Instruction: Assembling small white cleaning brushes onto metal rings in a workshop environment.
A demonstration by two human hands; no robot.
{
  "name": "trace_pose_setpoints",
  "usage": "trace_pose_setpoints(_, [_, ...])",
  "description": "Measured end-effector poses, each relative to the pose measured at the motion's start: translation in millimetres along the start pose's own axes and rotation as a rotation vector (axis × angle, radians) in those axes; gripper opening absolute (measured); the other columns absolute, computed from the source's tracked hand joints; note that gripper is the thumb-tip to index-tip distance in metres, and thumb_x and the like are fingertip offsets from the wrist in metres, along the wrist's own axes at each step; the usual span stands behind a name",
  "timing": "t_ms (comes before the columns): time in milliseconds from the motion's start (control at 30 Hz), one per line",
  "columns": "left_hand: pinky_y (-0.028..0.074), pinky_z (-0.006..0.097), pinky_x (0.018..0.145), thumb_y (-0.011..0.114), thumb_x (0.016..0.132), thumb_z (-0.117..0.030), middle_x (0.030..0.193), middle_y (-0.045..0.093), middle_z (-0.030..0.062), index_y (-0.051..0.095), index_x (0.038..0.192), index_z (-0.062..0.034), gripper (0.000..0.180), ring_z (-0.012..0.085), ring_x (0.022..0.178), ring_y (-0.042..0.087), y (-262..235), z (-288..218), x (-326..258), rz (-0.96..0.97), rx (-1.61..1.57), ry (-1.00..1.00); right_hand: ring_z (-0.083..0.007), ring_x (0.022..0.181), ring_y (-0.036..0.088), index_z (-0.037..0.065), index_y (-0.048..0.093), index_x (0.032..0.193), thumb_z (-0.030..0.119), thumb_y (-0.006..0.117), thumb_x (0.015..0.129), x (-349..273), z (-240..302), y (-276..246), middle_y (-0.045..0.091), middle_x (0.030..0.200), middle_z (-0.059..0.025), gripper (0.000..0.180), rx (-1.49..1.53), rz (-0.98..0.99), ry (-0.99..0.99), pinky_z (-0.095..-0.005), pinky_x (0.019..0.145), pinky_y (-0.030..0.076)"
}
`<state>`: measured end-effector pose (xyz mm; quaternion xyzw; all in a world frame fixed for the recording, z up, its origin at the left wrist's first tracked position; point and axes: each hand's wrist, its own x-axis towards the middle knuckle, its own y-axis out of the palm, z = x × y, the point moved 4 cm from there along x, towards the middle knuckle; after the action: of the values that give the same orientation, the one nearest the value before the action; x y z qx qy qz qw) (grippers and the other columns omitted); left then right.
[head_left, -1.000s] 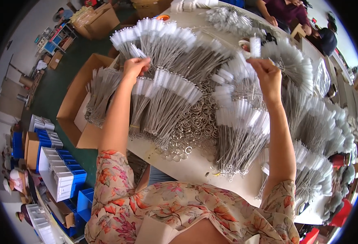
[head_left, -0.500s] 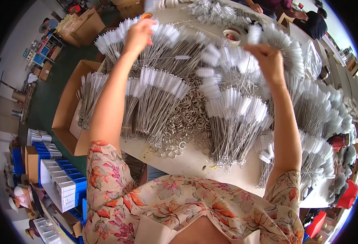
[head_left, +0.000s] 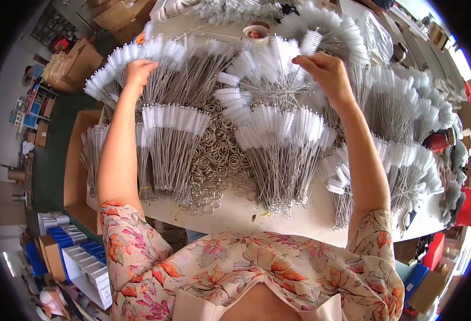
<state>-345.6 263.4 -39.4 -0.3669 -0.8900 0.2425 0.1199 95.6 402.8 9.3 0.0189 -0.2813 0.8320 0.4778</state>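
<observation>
My right hand (head_left: 327, 76) is pinched shut over the far middle of the table. A white-bristled wire brush (head_left: 311, 42) stands up just past its fingertips and appears gripped between them. Below that hand, loose wire brushes (head_left: 272, 72) lie crosswise in a heap. At the far left, my left hand (head_left: 138, 75) is closed against a fanned row of wire brushes (head_left: 166, 53); whatever its fingers pinch cannot be made out. Nearer me lie two bundles of brushes (head_left: 166, 144) (head_left: 283, 155), with a pile of metal rings (head_left: 216, 155) between them.
An open cardboard box (head_left: 80, 160) adjoins the table's left side. A small tub (head_left: 257, 33) stands at the back, near an orange roll (head_left: 139, 38). More brush bundles (head_left: 401, 101) cover the right side. Blue and white bins (head_left: 88, 267) stand at lower left.
The view has shifted, so the table sits further left. My right hand has moved slightly with the brush at its fingertips. The left hand remains by the far-left row, a little nearer me.
</observation>
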Motion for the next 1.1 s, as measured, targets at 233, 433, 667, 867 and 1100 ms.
trace_pose_setpoints(233, [0.048,0.032,0.060,0.071,0.064,-0.029,0.069,0.066,0.0084,0.067,0.075,-0.0061,0.025,0.0200,0.061,0.062,13.5,23.4,21.1,-0.279,0.431,0.039,-0.0105,0.068,0.061,0.007,0.069,0.093,0.018,0.066,0.079,-9.3,-0.6,37.5,0.068,0.083,-0.0067,0.017,0.115,0.161,0.063,-0.0232,0.064,0.050])
trace_pose_setpoints(433, [0.049,0.037,0.075,0.069,0.068,-0.036,0.083,0.066,0.0143,0.068,0.079,-0.0038,0.034,0.0279,0.080,0.064,83.8,-21.3,-1.3,0.221,0.729,0.040,-0.0102,0.067,0.061,0.002,0.067,0.091,0.005,0.064,0.077,-8.0,2.9,41.2,0.067,0.076,-0.0063,0.014,-0.089,0.116,-0.114,-0.0235,0.066,0.051])
trace_pose_setpoints(667, [0.049,0.034,0.069,0.069,0.069,-0.030,0.077,0.066,0.0140,0.066,0.077,-0.0042,0.027,0.0258,0.075,0.064,85.7,3.1,-10.6,0.264,0.579,0.085,-0.0186,0.063,0.060,0.006,0.067,0.089,0.008,0.064,0.077,-15.7,21.6,67.8,0.063,0.078,-0.0078,0.013,-0.374,0.184,-0.332,-0.0288,0.064,0.050])
trace_pose_setpoints(867, [0.039,0.022,0.053,0.062,0.080,-0.018,0.069,0.063,0.0006,0.064,0.077,-0.0054,0.013,0.0064,0.054,0.050,41.3,-32.8,-19.7,-0.117,0.189,0.218,-0.0303,0.076,0.061,0.005,0.064,0.078,0.022,0.061,0.077,8.2,13.5,128.3,0.062,0.083,-0.0097,0.017,-0.834,0.354,-0.290,-0.0387,0.068,0.047])
trace_pose_setpoints(1100, [0.038,0.022,0.049,0.057,0.087,-0.014,0.079,0.060,0.0040,0.063,0.098,-0.0038,0.017,0.0088,0.055,0.050,-103.7,-102.8,-142.2,-0.221,-0.364,0.323,-0.0310,0.079,0.060,0.011,0.068,0.082,0.025,0.058,0.076,25.6,-8.1,111.6,0.063,0.084,-0.0091,0.017,-0.529,0.289,-0.229,-0.0397,0.070,0.047])
